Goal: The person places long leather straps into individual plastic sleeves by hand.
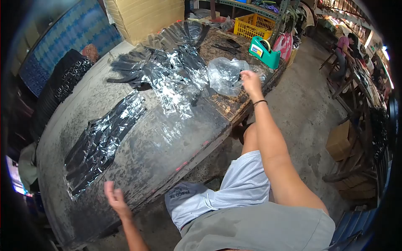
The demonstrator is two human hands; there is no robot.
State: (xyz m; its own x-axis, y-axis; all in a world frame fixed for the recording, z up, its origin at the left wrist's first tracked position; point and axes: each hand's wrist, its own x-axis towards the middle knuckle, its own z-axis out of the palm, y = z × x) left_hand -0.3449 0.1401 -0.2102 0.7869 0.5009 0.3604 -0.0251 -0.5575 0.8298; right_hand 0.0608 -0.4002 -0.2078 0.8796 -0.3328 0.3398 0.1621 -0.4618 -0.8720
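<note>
My left hand is over the near left edge of the worktable, fingers stretched out and holding nothing. Just beyond it lies a row of black strips in shiny clear wrapping. My right hand is at the right side of the table, fingers curled together at the edge of a heap of clear plastic bags. Whatever is between those fingers is too small to make out. Left of the bags, a larger loose pile of wrapped black strips spreads across the table.
A green tape dispenser stands at the table's right corner, with a yellow crate behind it. A large cardboard box rises at the back. Black bundles are at the left. Another person sits across the aisle.
</note>
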